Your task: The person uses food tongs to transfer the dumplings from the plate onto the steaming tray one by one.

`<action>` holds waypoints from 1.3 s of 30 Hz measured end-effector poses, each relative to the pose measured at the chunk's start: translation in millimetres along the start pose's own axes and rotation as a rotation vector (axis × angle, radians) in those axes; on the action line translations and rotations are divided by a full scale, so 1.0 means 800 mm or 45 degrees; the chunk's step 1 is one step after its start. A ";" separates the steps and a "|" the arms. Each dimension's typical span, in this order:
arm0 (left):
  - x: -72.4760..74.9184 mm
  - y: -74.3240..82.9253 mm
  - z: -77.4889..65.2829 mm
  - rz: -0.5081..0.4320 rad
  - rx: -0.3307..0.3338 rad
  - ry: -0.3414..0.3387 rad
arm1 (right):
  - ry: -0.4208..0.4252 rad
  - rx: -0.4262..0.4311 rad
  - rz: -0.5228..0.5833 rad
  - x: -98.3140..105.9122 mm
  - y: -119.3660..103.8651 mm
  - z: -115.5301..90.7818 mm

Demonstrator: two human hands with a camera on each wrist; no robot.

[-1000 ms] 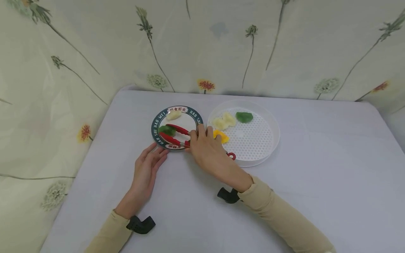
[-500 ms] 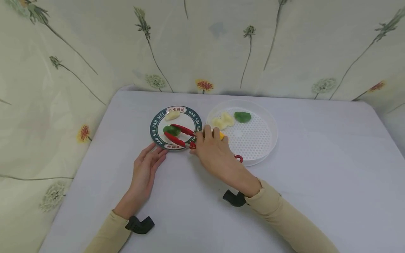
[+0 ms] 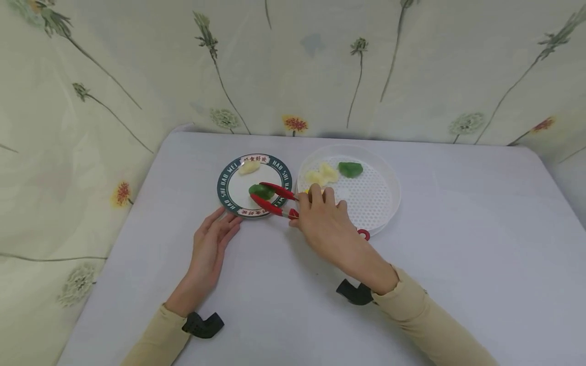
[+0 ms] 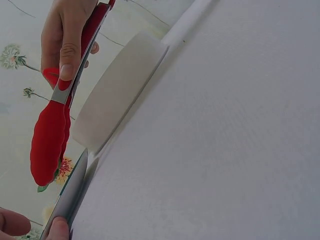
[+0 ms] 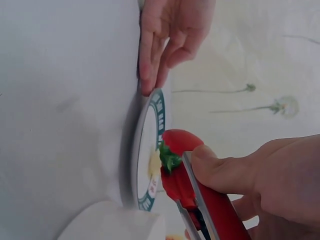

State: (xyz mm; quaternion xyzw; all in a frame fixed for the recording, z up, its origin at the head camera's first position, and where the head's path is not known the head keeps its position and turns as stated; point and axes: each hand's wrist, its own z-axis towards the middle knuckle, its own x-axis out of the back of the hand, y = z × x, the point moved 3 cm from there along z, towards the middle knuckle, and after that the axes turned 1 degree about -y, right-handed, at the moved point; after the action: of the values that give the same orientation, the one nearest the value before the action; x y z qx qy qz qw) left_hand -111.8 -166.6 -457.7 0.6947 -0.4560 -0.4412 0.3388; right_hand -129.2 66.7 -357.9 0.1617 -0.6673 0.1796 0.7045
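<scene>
My right hand [image 3: 327, 226] grips red-headed tongs [image 3: 267, 204]. Between their tips sits a glossy green piece [image 3: 261, 191], like pepper or candied fruit, over the right part of a round plate [image 3: 223, 185] with a dark green lettered rim. In the right wrist view, the green piece [image 5: 170, 158] is squeezed between the tong heads [image 5: 181, 141]. A pale yellow piece [image 3: 249, 167] lies at the plate's far side. My left hand [image 3: 211, 246], fingers nearly straight, touches the plate's near-left edge; in the left wrist view its fingertip [image 4: 59, 227] is at the rim.
Just right of the plate stands a round white tray [image 3: 394, 193] with a perforated base. It holds pale yellow pieces [image 3: 322, 174] and a green piece [image 3: 350, 170]; a yellow piece is mostly hidden by my right hand. A floral curtain [image 3: 293, 66] hangs behind the white table [image 3: 467, 244].
My right hand has moved right, drawing the tongs and the green piece from the plate's left side across to its right part. My left hand stays at the plate's edge.
</scene>
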 end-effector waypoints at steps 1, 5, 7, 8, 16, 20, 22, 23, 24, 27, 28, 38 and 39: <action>0.000 0.000 -0.001 -0.002 0.002 0.001 | -0.003 -0.007 -0.004 0.001 0.002 -0.001; 0.001 0.000 -0.002 0.002 0.012 0.004 | -0.023 -0.034 -0.028 0.005 0.009 -0.007; 0.001 -0.001 -0.003 0.001 0.020 0.004 | -0.035 -0.051 -0.029 0.007 0.014 -0.010; 0.001 -0.001 -0.004 0.004 0.023 0.003 | -0.041 -0.059 -0.032 0.008 0.016 -0.011; 0.002 -0.003 -0.003 -0.015 0.021 -0.001 | -0.060 -0.109 0.009 0.014 0.040 -0.021; 0.002 -0.003 -0.002 -0.026 0.013 -0.015 | -0.062 -0.137 0.038 0.019 0.054 -0.027; 0.002 -0.003 -0.002 -0.023 0.011 -0.016 | -0.059 -0.149 0.047 0.021 0.061 -0.030; 0.002 -0.002 -0.001 -0.025 0.011 -0.015 | -0.057 -0.154 0.050 0.022 0.065 -0.031; 0.002 -0.001 -0.001 -0.023 0.011 -0.014 | -0.056 -0.159 0.049 0.023 0.069 -0.033; 0.001 0.001 -0.001 -0.017 0.009 -0.007 | -0.048 -0.173 0.051 0.026 0.080 -0.037; 0.001 0.001 0.000 -0.019 0.010 -0.005 | -0.048 -0.179 0.052 0.027 0.083 -0.038; 0.000 0.001 0.002 -0.029 0.000 -0.014 | -0.072 -0.237 0.057 0.025 0.113 -0.057; 0.000 0.001 0.002 -0.028 -0.001 -0.013 | -0.072 -0.236 0.058 0.024 0.114 -0.060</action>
State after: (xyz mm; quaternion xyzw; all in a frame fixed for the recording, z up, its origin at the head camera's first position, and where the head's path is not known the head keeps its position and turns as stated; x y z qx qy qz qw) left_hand -113.6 -166.8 -457.3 0.6973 -0.4501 -0.4485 0.3319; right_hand -129.2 170.4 -342.3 0.0857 -0.7041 0.1285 0.6931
